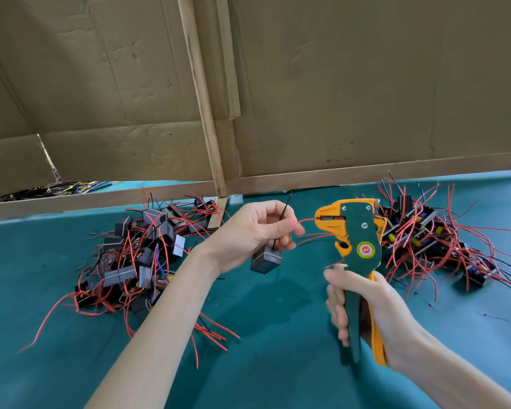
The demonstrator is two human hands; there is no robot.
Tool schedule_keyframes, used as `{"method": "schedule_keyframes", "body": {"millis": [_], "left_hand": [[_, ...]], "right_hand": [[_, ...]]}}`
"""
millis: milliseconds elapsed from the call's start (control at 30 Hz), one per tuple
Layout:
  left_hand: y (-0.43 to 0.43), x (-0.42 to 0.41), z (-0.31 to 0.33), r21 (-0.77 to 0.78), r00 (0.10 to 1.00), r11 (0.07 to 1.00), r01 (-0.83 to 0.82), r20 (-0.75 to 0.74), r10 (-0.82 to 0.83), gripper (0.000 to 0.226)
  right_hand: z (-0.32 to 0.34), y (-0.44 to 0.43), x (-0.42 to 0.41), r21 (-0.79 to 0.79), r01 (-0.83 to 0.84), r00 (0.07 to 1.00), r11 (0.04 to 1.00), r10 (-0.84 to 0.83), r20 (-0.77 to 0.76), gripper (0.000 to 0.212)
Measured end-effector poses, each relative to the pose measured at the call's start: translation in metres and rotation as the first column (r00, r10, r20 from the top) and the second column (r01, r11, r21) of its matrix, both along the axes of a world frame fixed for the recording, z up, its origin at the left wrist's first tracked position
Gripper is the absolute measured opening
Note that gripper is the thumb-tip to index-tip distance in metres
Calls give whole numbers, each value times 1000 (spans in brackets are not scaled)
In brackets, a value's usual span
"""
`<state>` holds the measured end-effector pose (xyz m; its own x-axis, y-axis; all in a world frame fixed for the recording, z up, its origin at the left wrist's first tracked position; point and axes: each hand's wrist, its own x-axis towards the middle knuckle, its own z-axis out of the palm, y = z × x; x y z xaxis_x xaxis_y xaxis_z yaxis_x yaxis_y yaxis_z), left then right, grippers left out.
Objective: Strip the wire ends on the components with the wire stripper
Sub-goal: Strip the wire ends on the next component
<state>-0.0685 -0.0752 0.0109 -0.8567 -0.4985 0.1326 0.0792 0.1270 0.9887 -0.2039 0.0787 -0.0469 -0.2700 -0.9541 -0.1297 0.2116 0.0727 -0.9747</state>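
My left hand (257,231) pinches the wires of a small grey-and-black block component (265,259), which dangles below the fingers. One red wire (306,221) runs from the fingers to the right into the orange jaws of the wire stripper (354,231). A thin black wire sticks up above the hand. My right hand (363,308) grips the green and orange handles of the stripper, held upright over the green mat (278,335).
A pile of components with red wires (139,255) lies on the mat to the left, and another pile (434,240) to the right behind the stripper. Cardboard walls (366,84) with a wooden frame stand along the back. A heap of dark wires (56,188) shows past the left wall.
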Motion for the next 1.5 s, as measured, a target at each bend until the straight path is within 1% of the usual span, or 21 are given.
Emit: {"method": "schedule_keyframes", "body": {"millis": [67, 133, 200, 300, 400, 500, 567, 633, 733, 800, 1000, 1100, 1200, 1267, 1333, 1433, 1500], "left_hand": [[-2, -1, -6, 23, 1000, 1000, 21, 8, -22, 12], [-3, -2, -10, 50, 1000, 998, 29, 8, -29, 21], [-4, -2, -11, 50, 1000, 999, -9, 12, 8, 23], [-4, -2, -10, -7, 996, 996, -84, 25, 84, 21], [-4, -3, -7, -116, 983, 978, -171, 46, 177, 20], [-1, -5, -2, -219, 979, 956, -193, 28, 204, 18], [2, -6, 2, -266, 977, 943, -202, 11, 213, 17], [4, -6, 4, -298, 972, 931, -212, 34, 232, 21], [6, -4, 6, -386, 963, 898, -209, 80, 258, 29], [7, -4, 6, -428, 959, 880, -204, 93, 268, 29], [7, -6, 7, -351, 976, 915, -199, 18, 219, 16], [7, -5, 8, -348, 977, 918, -192, 23, 213, 13], [8, -4, 10, -338, 979, 923, -183, 27, 204, 13], [8, -3, 13, -336, 982, 928, -163, 38, 187, 13], [9, -1, 15, -342, 982, 928, -149, 54, 178, 12], [8, 2, 17, -351, 980, 925, -144, 77, 182, 10], [8, 4, 18, -351, 980, 927, -131, 95, 175, 10]], "right_hand": [[-1, -2, -4, 26, -14, 1000, 1000, 14, 22, 36], [1, -4, -7, -18, -51, 989, 999, 53, 137, 20], [3, -8, -9, -87, -64, 965, 994, 84, 247, 9], [3, -10, -17, -146, -50, 951, 988, 92, 295, 14], [4, -9, -24, -160, -74, 953, 984, 117, 278, 15], [3, -9, -24, -166, -140, 961, 976, 174, 214, 11], [0, -9, -21, -158, -190, 961, 969, 216, 171, 17], [-1, -9, -17, -140, -227, 957, 964, 247, 153, 22], [2, -8, -13, -124, -232, 957, 965, 249, 149, 14], [4, -8, -12, -121, -222, 961, 967, 238, 142, 9], [5, -7, -12, -120, -216, 962, 969, 232, 142, 10], [4, -7, -13, -128, -234, 959, 964, 250, 132, 8], [3, -6, -13, -133, -255, 953, 958, 272, 133, 19], [3, -6, -13, -136, -262, 950, 955, 280, 137, 22], [3, -6, -13, -136, -264, 950, 955, 282, 135, 19], [3, -6, -12, -132, -258, 952, 957, 276, 134, 9], [3, -6, -12, -131, -261, 951, 956, 278, 134, 9]]}}
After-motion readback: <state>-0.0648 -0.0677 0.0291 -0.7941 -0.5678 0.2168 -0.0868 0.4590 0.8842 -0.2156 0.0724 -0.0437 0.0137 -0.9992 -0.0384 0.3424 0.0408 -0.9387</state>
